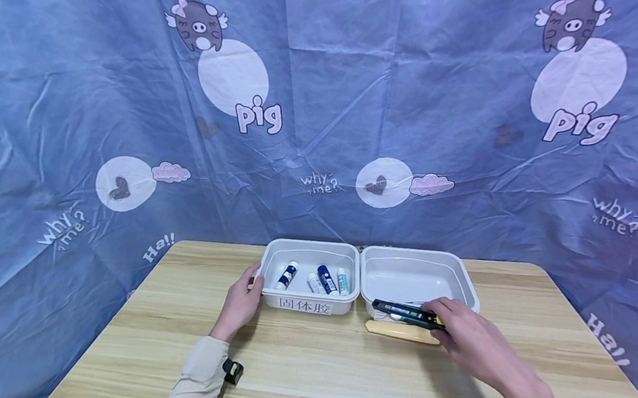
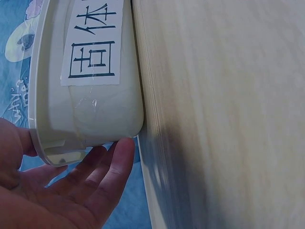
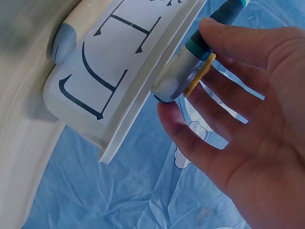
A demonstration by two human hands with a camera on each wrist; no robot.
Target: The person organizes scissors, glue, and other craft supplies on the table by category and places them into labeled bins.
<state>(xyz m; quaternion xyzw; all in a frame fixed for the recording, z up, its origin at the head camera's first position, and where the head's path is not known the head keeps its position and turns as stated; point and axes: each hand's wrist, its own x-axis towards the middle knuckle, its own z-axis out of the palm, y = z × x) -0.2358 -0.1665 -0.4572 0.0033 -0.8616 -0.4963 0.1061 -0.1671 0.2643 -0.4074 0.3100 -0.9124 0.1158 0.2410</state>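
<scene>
My left hand (image 1: 241, 304) is at the left end of a white plastic bin (image 1: 314, 246), thumb over its rim and fingers against the outer wall. Inside lie several glue sticks (image 1: 286, 275) in blue, white and teal. In my right hand (image 1: 478, 346) is a dark utility knife (image 1: 400, 311) with a yellow slider (image 3: 200, 75) and a silvery end, pinched between thumb and fingers. It lies across the front rim of a second white bin (image 1: 414, 254). Beneath it, a yellow utility knife (image 1: 398, 331) rests on the table against that bin's front.
Both bins stand side by side at the back of the wooden table (image 1: 302, 377), with paper labels (image 1: 305, 306) in Chinese on their fronts. Behind the table hangs a blue printed curtain (image 1: 326, 129).
</scene>
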